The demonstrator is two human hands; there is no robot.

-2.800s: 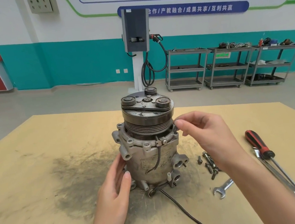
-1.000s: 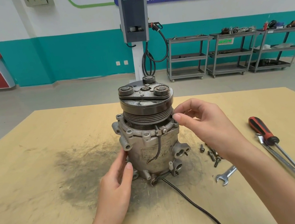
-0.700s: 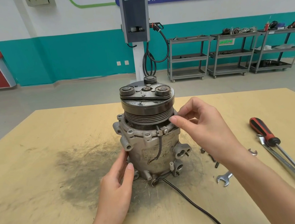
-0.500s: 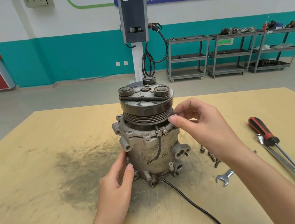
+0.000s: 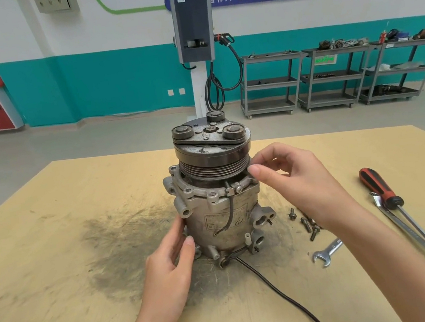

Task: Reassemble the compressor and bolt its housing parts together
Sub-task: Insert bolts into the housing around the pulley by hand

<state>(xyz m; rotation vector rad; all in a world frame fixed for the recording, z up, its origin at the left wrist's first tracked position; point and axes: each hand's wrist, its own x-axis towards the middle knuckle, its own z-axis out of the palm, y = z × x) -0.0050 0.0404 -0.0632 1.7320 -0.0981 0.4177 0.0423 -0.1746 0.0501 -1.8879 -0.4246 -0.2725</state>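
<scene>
From my head view, the compressor (image 5: 217, 195) is standing upright mid-table. I am bracing its lower body with my left hand (image 5: 168, 269), fingers open and flat, while my right hand (image 5: 294, 180) is pinching at the flange edge, likely seating a bolt; spare bolts (image 5: 306, 222) are lying nearby.

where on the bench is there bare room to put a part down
The whole left side of the table is bare, past the dark grease stain beside the compressor. The far strip behind the compressor is also free. The right side is crowded: loose bolts, a wrench and a screwdriver lie there, and a black cable crosses the near middle.
</scene>
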